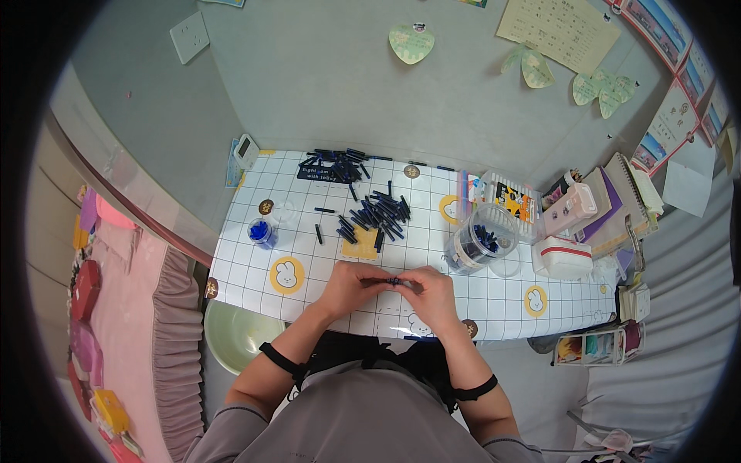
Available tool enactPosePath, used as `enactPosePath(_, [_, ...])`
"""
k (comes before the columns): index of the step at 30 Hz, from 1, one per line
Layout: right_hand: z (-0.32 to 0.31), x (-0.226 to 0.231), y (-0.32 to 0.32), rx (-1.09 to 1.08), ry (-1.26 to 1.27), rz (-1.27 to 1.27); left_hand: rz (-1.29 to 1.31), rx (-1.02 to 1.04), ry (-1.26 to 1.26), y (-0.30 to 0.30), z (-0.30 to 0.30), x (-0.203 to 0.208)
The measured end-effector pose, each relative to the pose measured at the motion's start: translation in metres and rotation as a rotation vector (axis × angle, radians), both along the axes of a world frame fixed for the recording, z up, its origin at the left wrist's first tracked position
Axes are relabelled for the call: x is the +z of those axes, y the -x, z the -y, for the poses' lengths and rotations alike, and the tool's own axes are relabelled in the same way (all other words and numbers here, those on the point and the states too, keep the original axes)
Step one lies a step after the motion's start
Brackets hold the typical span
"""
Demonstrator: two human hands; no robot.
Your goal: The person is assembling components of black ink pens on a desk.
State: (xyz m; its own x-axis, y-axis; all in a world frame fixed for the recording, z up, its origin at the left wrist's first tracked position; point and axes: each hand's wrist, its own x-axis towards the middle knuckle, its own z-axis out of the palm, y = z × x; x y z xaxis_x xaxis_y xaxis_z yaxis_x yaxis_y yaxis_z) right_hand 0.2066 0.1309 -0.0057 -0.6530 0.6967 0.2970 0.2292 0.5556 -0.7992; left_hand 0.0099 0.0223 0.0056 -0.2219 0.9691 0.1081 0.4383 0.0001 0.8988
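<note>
My left hand and my right hand meet near the table's front edge, fingertips closed in a pinch. Between them is a small dark blue piece, probably a tube like those in the piles; the fingers hide most of it. Beyond my hands lies a loose pile of short dark blue tubes, resembling pen ink cartridges. A second heap of them sits at the back. To the left stands a small clear jar with bright blue pieces inside. At right, a large clear container leans and holds more dark tubes.
The table has a white gridded cover. Along its right side are a marker set, a pink box, a white pouch and upright notebooks. A small digital clock stands at the back left. A green basin is below.
</note>
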Motion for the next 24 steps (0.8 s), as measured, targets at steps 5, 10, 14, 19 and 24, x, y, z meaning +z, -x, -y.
enactPosePath(5, [-0.002,-0.001,0.000,-0.003,0.032,-0.022,0.022,0.000,-0.012,-0.001,-0.001,0.000])
enactPosePath(10, [-0.003,-0.002,0.001,0.001,0.008,-0.001,0.021,0.012,-0.003,-0.002,-0.001,0.000])
enactPosePath(14, [-0.003,-0.004,0.001,-0.009,0.015,0.000,0.051,0.018,-0.001,-0.003,-0.001,0.001])
enactPosePath(19, [-0.001,-0.002,0.002,-0.006,0.005,0.009,0.023,0.014,-0.002,-0.001,0.000,-0.001])
enactPosePath(24, [0.002,0.009,0.000,-0.005,0.029,-0.010,-0.009,-0.006,-0.013,0.000,-0.001,0.002])
